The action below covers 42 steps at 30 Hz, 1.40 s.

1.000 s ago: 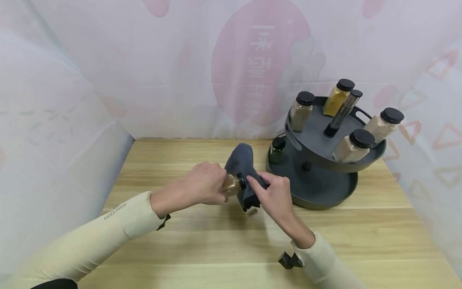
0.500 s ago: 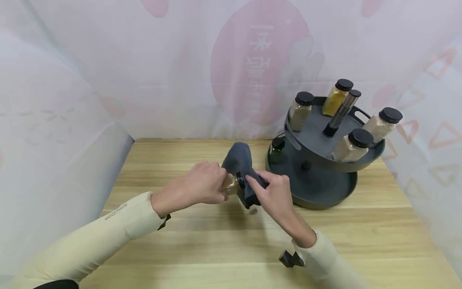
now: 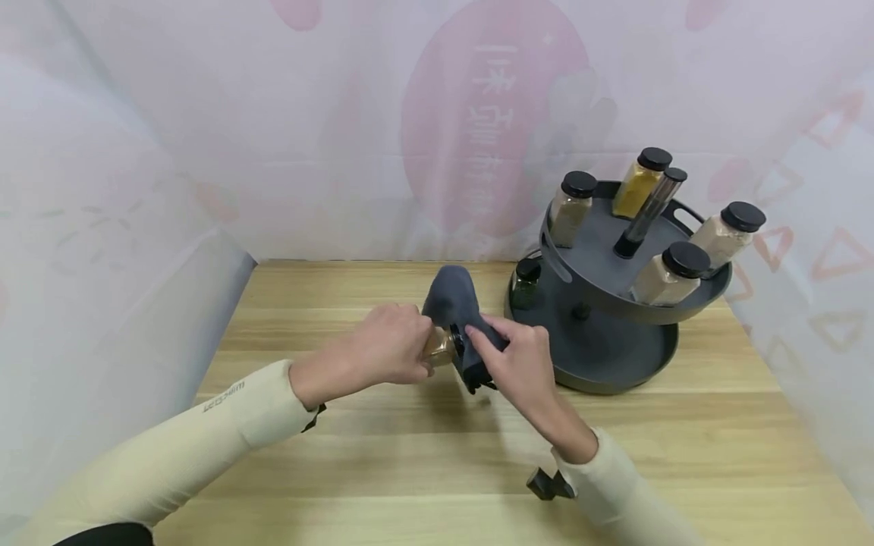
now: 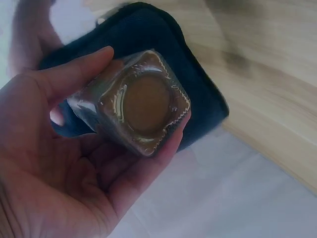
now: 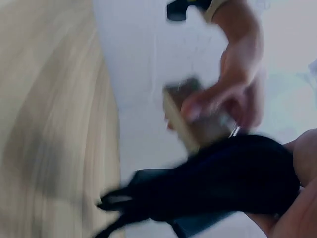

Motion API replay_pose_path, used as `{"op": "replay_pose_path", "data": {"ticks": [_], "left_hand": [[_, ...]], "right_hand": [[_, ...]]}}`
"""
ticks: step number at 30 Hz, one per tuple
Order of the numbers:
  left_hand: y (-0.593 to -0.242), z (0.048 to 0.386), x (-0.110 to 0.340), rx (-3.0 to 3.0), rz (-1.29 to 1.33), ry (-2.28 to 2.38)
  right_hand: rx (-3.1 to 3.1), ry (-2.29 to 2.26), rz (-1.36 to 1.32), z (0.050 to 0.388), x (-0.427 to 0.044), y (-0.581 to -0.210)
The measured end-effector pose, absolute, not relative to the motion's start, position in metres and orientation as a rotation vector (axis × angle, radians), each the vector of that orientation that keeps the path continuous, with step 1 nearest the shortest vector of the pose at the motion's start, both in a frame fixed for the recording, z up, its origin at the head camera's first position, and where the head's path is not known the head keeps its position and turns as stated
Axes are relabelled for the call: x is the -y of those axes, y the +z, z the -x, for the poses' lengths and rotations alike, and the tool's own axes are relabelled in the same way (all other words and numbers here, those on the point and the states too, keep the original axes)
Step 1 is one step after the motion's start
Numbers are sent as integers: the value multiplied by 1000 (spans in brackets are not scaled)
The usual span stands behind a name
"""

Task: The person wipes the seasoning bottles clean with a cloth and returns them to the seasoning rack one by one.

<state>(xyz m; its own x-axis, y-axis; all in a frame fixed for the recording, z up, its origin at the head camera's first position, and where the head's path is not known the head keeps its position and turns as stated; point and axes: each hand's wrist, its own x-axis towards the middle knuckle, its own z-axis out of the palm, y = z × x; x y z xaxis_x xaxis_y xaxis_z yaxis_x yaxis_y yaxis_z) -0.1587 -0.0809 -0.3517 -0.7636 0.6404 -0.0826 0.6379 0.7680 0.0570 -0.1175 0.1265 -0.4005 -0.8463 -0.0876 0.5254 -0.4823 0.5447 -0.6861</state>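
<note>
While left fingers (image 4: 143, 172) grip a jar (image 4: 146, 104) (sleeve lettering (image 3: 224, 396) blurred), right fingers (image 3: 485, 348) pinch a dark cloth (image 3: 454, 296).

In the left-wrist view, the clear square jar of brown powder (image 4: 146, 104) hides its black lid (image 3: 457, 339). The right-wrist view blurs the dark grey-blue cloth (image 5: 213, 183) and crops the right hand (image 5: 308, 203)

Screened-off booth, wider room hidden: printed sheets (image 3: 328, 189) behind and beside wood-grain table (image 3: 355, 478).
</note>
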Motion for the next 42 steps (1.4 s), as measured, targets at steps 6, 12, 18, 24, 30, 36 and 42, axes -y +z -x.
{"op": "replay_pose_path", "data": {"ticks": [6, 12, 18, 24, 30, 36, 42], "left_hand": [[-351, 164, 85, -2891, -948, 37], [-350, 158, 79, -2885, -1089, 26], [-354, 160, 82, -2867, -1017, 42], [-351, 157, 80, -2867, -1039, 75], [-353, 160, 80, -2859, -973, 134], [-358, 160, 86, -2881, -964, 196], [-359, 159, 84, -2873, -992, 202]], "right_hand": [[2255, 1205, -582, 103, -124, -400], [2332, 1158, -468, 120, -128, -396], [2380, 1244, -475, 105, -129, -400], [2326, 1149, -451, 108, -128, -399], [2366, 1200, -439, 105, -129, -398], [2327, 1161, -493, 101, -126, -398], [2378, 1189, -439, 110, -128, -400]]}}
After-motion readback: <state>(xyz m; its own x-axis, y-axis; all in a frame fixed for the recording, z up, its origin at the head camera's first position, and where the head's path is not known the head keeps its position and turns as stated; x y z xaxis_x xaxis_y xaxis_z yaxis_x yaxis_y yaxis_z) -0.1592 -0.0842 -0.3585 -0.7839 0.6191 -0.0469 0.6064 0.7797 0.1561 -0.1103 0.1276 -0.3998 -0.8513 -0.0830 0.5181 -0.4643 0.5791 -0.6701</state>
